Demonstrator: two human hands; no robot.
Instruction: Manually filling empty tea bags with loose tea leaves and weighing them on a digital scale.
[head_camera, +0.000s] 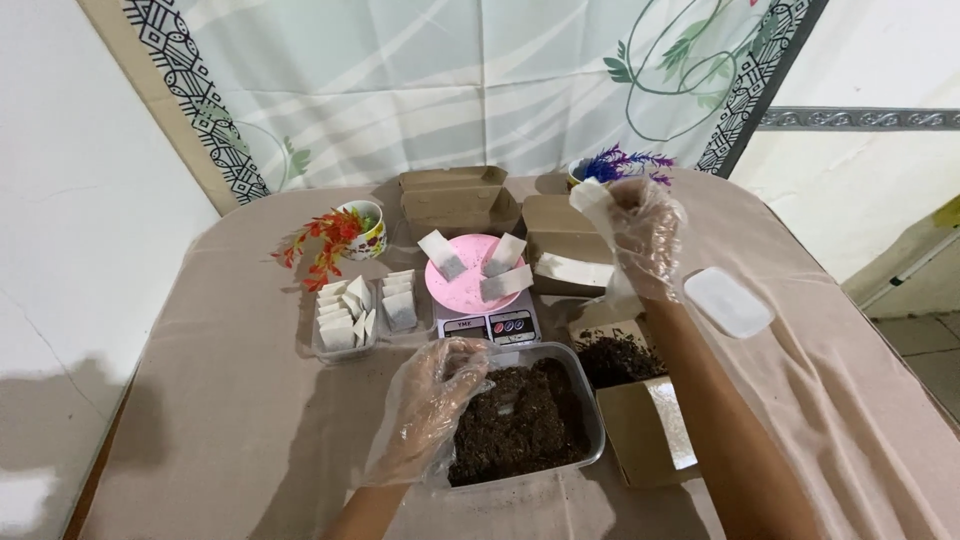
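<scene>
A person in clear plastic gloves stands over a worktop (250, 440) covered in beige cloth. The left hand (430, 405) rests with loosely curled fingers on the rim of a clear tub (592, 420) of dark loose tea, its grip closed on nothing that can be seen. The right hand (640, 235) is raised above the cardboard boxes, its grip pinching a small white tea bag (588, 195) by one end.

The step in hand looks like packing filled bags: the held bag seems bound for a box, which would call for lowering it in flat.

Behind the tub sits a small kitchen scale (490, 326) with a pink plate (470, 285) carrying three white bags. To its left, a clear tray (345, 330) holds stacked white bags. Brown cardboard boxes surround the scale: one open carton (455, 200) at the back, one box (565, 250) under the raised hand, one open box (645, 425) at right holding more dark tea. A white lid (728, 302) lies further right. Two small pots of artificial flowers, red (335, 240) and purple (620, 162), stand at the back.
</scene>
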